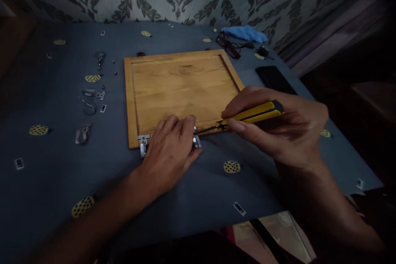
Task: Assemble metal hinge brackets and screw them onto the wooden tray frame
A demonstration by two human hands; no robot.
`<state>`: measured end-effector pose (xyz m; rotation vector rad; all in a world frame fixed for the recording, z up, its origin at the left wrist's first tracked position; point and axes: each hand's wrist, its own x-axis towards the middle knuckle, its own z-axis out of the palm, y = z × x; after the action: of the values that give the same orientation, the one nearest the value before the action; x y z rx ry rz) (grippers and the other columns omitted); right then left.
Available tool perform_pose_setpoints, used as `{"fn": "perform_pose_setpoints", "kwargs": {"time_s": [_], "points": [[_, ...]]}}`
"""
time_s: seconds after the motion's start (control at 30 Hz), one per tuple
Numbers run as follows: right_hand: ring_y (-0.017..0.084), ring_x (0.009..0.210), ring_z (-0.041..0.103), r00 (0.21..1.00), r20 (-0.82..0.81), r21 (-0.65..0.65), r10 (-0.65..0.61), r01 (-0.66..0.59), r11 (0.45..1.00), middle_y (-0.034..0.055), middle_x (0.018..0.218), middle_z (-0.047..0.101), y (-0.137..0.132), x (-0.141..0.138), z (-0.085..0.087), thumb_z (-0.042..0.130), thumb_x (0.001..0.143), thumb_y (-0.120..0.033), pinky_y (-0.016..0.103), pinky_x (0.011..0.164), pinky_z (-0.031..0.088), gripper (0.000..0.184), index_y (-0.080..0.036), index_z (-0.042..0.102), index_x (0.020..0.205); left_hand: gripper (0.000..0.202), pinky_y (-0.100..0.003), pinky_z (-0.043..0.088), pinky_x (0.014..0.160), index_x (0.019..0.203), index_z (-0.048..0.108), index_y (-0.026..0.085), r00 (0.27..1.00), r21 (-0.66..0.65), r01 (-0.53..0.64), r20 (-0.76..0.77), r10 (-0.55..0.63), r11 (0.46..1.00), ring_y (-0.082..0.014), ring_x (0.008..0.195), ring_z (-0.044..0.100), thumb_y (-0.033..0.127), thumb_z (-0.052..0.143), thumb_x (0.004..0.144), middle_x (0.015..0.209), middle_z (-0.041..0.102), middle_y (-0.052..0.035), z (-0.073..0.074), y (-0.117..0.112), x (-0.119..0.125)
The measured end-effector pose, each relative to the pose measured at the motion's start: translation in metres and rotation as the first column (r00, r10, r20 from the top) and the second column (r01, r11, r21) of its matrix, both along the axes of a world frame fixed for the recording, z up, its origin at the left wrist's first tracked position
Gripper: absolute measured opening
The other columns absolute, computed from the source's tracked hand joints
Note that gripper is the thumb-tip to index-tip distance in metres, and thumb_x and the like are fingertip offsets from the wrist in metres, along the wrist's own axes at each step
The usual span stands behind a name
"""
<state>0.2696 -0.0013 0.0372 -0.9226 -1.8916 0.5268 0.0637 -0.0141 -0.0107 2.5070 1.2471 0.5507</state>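
A framed wooden panel [182,90] lies flat on the table, with small metal hardware along its near edge. My left hand [168,150] rests over that edge, fingers on the wood and thumb curled against a shiny metal latch [196,142], mostly covered by the hand. Left of the hand, another metal latch [142,142] sits at the panel's near left corner. Held in my right hand [287,128] is a screwdriver [253,114] with a yellow and black handle. Its dark shaft points left, and its tip reaches the latch beside my left fingers; exact contact is unclear.
On the left lie a metal latch part [83,134], a flat metal piece [94,94], a curved metal piece [89,108] and several small screws [99,64]. Toward the back right are glasses [229,45], a blue cloth [246,33] and a black phone [275,79].
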Motion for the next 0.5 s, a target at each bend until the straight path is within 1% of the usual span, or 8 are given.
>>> {"fn": "perform_pose_setpoints", "kwargs": {"time_s": [0.17,0.27,0.37,0.5], "points": [[0.016,0.065,0.062,1.0,0.002,0.001,0.005,-0.005,1.0,-0.0019,0.076,0.069,0.0011,0.0,-0.0012,0.084,0.087,-0.023,0.032,0.057,0.048,0.012,-0.026,0.073,0.088,0.048,-0.048,0.054,0.096,0.135,0.048,0.015,1.0,-0.016,0.002,0.005,-0.002,1.0,-0.0323,0.111,0.062,0.022,0.071,0.094,0.114,0.073,-0.0121,-0.0002,-0.0002,0.0],[0.015,0.066,0.063,1.0,0.012,0.001,0.003,-0.003,1.0,-0.0021,0.077,0.069,0.0011,0.0003,-0.0011,0.084,0.088,-0.022,0.032,0.058,0.049,0.012,-0.027,0.073,0.089,0.048,-0.048,0.054,0.096,0.134,0.048,0.017,1.0,-0.022,-0.01,0.014,0.01,1.0,-0.0319,0.111,0.062,0.021,0.072,0.093,0.113,0.073,-0.0111,-0.0006,-0.0008,0.0003],[0.016,0.066,0.065,1.0,0.024,-0.012,-0.003,0.004,1.0,-0.0019,0.078,0.07,-0.0002,0.001,-0.0004,0.085,0.087,-0.023,0.032,0.059,0.051,0.012,-0.027,0.074,0.09,0.047,-0.048,0.054,0.095,0.132,0.048,0.019,1.0,-0.023,-0.019,0.013,0.019,1.0,-0.0316,0.111,0.062,0.021,0.073,0.092,0.112,0.073,-0.01,-0.0006,-0.0009,0.0008],[0.017,0.068,0.067,0.997,0.067,-0.005,0.027,-0.027,1.0,-0.0011,0.081,0.071,-0.0021,0.002,0.0017,0.085,0.087,-0.026,0.033,0.061,0.053,0.012,-0.027,0.074,0.092,0.048,-0.048,0.055,0.094,0.132,0.049,0.016,1.0,-0.012,-0.011,-0.002,0.011,1.0,-0.0323,0.11,0.062,0.022,0.073,0.092,0.112,0.073,-0.0115,0.0,-0.0006,0.0012]]}}
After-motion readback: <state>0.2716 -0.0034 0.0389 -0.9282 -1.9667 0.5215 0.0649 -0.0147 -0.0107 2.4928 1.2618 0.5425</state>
